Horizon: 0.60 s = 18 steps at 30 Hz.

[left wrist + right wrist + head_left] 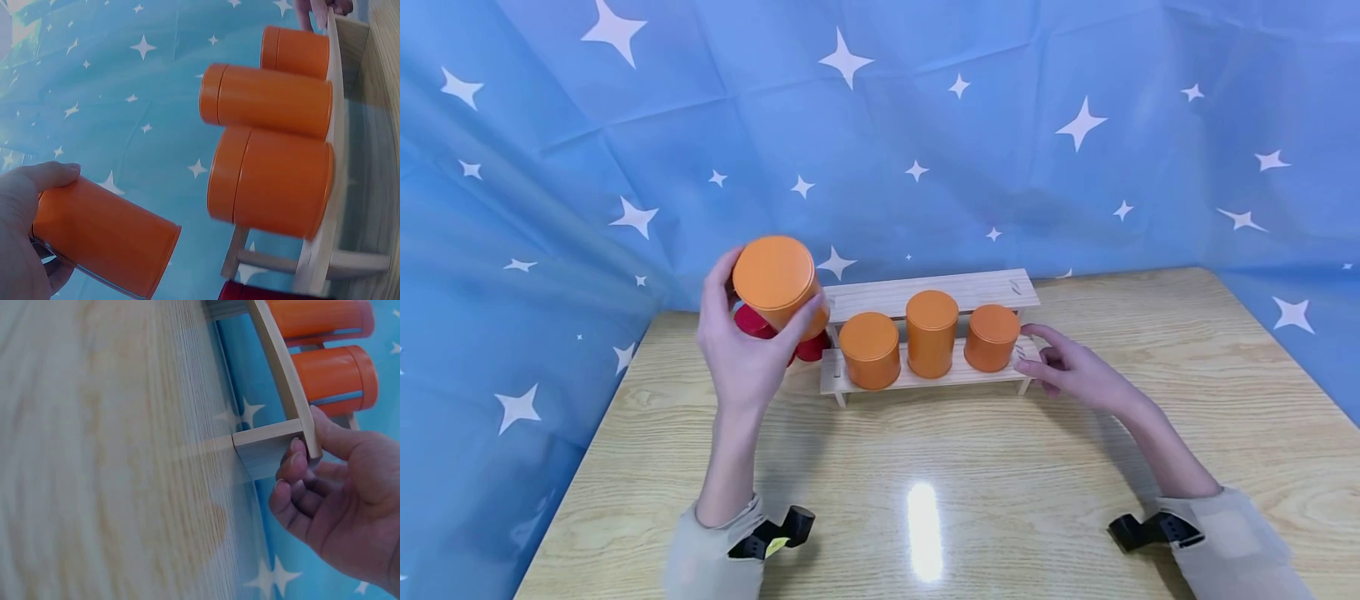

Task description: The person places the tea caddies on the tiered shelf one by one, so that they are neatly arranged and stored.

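My left hand (737,367) grips a large orange canister (775,275), thumb on one side and fingers on the other. It is held tilted in the air over the left end of a two-step wooden rack (880,296). On the lower step stand three orange canisters: a wide one (870,354) at left, a tall one (932,333) in the middle, and a short one (992,337) at right. My right hand (340,494) pinches the right end of the lower step, thumb on top and curled fingers beneath.
Red canisters (752,322) stand on the table left of the rack, partly hidden behind the left hand and its canister. A blue cloth (925,125) with white stars hangs behind and at the sides of the wooden table (1000,467).
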Tool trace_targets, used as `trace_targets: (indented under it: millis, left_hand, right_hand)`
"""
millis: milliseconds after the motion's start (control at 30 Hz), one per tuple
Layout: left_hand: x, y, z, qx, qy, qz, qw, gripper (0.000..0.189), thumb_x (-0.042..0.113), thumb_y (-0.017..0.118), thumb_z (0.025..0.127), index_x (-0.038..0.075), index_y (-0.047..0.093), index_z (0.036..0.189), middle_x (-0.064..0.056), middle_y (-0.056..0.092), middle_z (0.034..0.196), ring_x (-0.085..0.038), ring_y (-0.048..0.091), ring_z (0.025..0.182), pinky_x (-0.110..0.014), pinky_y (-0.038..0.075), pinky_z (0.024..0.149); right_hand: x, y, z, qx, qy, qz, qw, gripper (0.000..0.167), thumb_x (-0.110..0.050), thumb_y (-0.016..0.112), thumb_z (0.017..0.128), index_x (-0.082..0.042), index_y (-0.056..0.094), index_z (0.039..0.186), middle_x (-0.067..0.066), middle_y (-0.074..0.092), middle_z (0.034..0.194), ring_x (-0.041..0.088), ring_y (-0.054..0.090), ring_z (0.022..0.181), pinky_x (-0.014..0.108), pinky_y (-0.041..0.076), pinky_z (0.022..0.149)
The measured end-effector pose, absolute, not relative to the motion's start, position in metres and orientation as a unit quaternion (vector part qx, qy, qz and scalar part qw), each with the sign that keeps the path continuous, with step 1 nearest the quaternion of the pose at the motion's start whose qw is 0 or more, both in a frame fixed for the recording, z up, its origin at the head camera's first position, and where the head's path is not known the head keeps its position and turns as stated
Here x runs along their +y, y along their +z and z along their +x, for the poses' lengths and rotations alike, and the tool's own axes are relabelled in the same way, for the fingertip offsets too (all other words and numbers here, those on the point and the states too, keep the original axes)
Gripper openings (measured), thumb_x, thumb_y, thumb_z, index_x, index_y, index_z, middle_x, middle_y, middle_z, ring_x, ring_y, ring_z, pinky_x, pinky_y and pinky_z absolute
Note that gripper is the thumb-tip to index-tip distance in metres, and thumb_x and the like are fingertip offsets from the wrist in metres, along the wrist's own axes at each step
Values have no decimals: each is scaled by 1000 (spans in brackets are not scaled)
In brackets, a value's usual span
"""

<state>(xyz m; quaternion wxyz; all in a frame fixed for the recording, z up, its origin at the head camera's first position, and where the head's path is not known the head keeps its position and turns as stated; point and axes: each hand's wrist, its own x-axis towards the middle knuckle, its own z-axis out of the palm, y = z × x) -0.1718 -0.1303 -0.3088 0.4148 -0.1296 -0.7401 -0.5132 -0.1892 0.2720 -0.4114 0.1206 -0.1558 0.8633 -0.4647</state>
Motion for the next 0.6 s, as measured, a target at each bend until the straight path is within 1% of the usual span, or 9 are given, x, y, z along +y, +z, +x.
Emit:
trace_targets:
  millis: [300,600]
  left_hand:
    - [-109,-311,-178,-727,-524,-166,410,76,15,92,73,5,54,138,1,62,128,-18,58,117,-43,49,97]
    - [-91,-305,-182,-700,-541,-189,425,78,16,92,73,2,52,139,2,61,130,-18,57,119,-40,48,98]
  right_hand:
    - [272,-411,-189,866,-460,-153,124,62,-26,60,103,-5,29,153,7,48,69,22,51,60,32,43,57]
    - [271,-412,-190,864,-463,-155,125,61,-26,60,104,-5,29,152,7,48,69,24,51,60,33,43,58]
